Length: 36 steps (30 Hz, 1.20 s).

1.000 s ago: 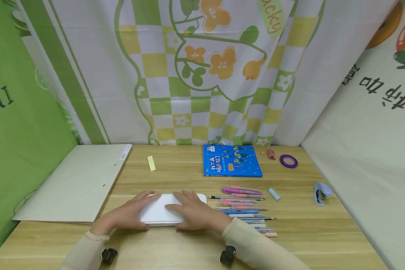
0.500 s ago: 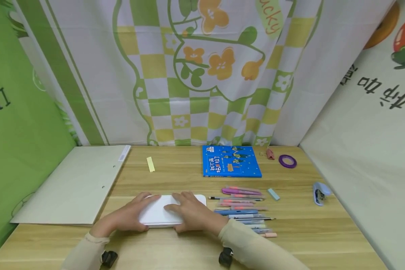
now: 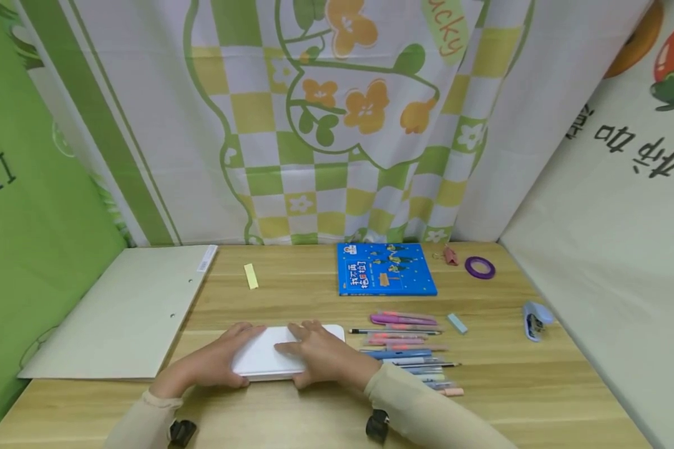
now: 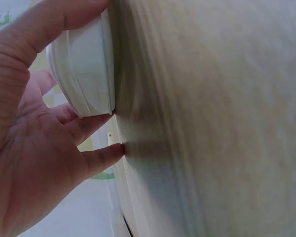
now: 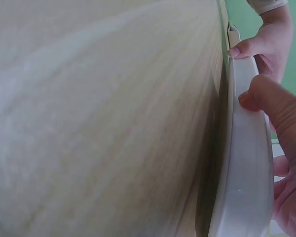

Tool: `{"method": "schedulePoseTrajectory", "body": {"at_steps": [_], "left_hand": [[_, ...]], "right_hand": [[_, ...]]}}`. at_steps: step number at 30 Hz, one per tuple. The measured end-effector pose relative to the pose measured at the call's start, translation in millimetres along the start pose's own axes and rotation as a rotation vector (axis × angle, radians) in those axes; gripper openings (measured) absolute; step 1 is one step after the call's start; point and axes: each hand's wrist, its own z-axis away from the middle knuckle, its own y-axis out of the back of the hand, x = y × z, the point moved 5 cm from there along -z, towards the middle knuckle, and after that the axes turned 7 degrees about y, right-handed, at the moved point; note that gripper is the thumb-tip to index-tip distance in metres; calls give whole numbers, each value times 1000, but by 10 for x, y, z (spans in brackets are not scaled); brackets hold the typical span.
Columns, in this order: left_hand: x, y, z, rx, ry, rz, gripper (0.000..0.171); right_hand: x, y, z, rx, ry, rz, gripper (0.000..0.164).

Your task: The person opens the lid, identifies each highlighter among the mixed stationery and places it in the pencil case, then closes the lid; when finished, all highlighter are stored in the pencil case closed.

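A flat white box with rounded corners [image 3: 266,355] lies on the wooden table in front of the person. My left hand [image 3: 220,357] grips its left end, thumb at the near side and fingers toward the far side. In the left wrist view that end of the white box [image 4: 89,69] sits between thumb and fingers, with the little finger reaching down to the tabletop. My right hand [image 3: 327,357] holds the box farther right, fingers spread over its top. The right wrist view shows the right thumb [image 5: 269,96] pressed on the box's near side wall.
Several pens and pencils [image 3: 407,353] lie in a row right of the box, with a small blue eraser [image 3: 457,323] beyond. A blue book [image 3: 386,269], pink binder clip [image 3: 450,255], purple tape roll [image 3: 480,267] and stapler [image 3: 536,321] lie farther off. A large board [image 3: 123,312] lies left.
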Motion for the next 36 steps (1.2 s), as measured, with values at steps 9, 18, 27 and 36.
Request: {"method": "schedulePoseTrajectory", "body": {"at_steps": [9,18,27,36], "left_hand": [[-20,-3,8,18,-47,21,102],[-116,42,29,12,-23,153,114],[-201,43,49,76,97,214,149],[-158,33,31,107,41,198,152]], "right_hand": [[67,93,-57,42,62,-172,58],[246,197,-144,-110,43,-438,53],[696,216,-237,-216,-165,-867,41],[1185,280,-86,37,-456,-1009,30]]}}
